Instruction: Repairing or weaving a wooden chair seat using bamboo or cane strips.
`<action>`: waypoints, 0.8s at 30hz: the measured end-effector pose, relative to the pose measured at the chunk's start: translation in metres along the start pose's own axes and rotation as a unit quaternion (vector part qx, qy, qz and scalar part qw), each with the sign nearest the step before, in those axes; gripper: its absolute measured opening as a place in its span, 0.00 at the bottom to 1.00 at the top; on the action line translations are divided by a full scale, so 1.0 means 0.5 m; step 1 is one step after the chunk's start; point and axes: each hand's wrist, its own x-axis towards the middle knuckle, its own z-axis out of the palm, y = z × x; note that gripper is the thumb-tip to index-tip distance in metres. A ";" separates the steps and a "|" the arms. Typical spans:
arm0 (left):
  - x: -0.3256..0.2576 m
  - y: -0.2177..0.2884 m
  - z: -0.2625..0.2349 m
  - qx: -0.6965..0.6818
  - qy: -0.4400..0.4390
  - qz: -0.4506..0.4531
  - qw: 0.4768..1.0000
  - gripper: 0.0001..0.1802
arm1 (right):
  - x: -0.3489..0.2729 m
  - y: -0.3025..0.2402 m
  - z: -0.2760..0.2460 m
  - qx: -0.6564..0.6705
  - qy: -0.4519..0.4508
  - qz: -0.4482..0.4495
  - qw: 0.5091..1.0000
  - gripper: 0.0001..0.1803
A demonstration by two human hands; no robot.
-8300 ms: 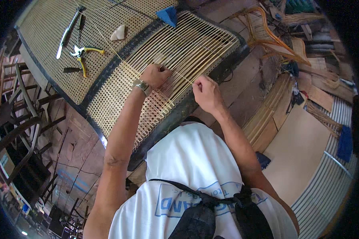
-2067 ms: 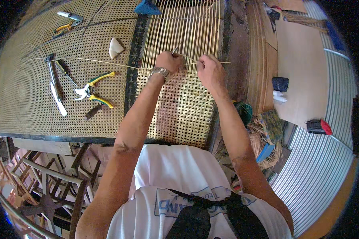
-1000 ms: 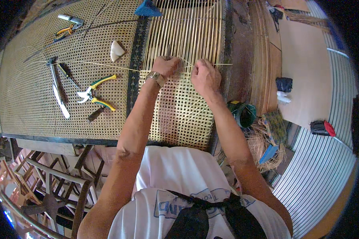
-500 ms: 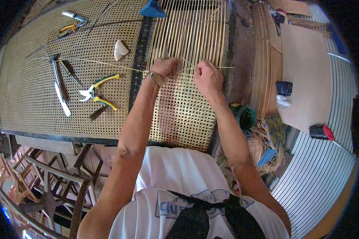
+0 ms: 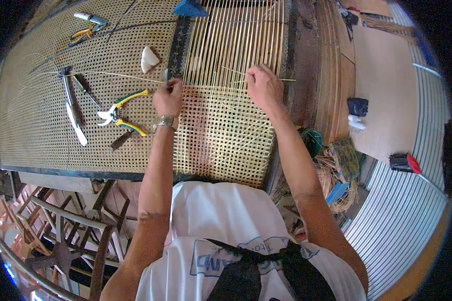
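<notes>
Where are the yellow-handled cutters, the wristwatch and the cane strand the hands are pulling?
yellow-handled cutters (image 5: 119,114), head view, on the pivot where the handles meet the jaws.
wristwatch (image 5: 165,121), head view, on the band at the left wrist.
cane strand (image 5: 115,75), head view, on its free length left of the left hand.

The woven cane panel (image 5: 221,135) looks like pale, matt straw-coloured cane, open-meshed and slightly rough, with bare smooth strands (image 5: 246,40) running loose above the woven part and a dark, dull wooden frame (image 5: 299,60) at its edge. The pliers (image 5: 118,115) have glossy yellow-and-green plastic grips and bright metal jaws. The wristwatch (image 5: 164,121) shines like polished metal.
</notes>
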 end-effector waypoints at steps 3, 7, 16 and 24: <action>-0.007 0.035 0.057 -0.157 -0.116 -0.003 0.981 0.15 | 0.002 0.000 0.017 0.006 0.027 -0.013 1.000 0.06; -0.022 0.154 0.096 -0.033 -0.154 -0.006 0.988 0.17 | 0.001 0.005 0.011 -0.029 0.011 -0.013 0.999 0.07; 0.004 0.116 0.174 0.081 -0.076 0.057 0.992 0.18 | 0.007 0.009 0.006 -0.010 -0.019 0.003 1.000 0.07; 0.019 0.116 0.134 -0.190 -0.214 -0.150 0.946 0.18 | 0.016 0.006 0.007 -0.004 -0.031 0.015 0.999 0.05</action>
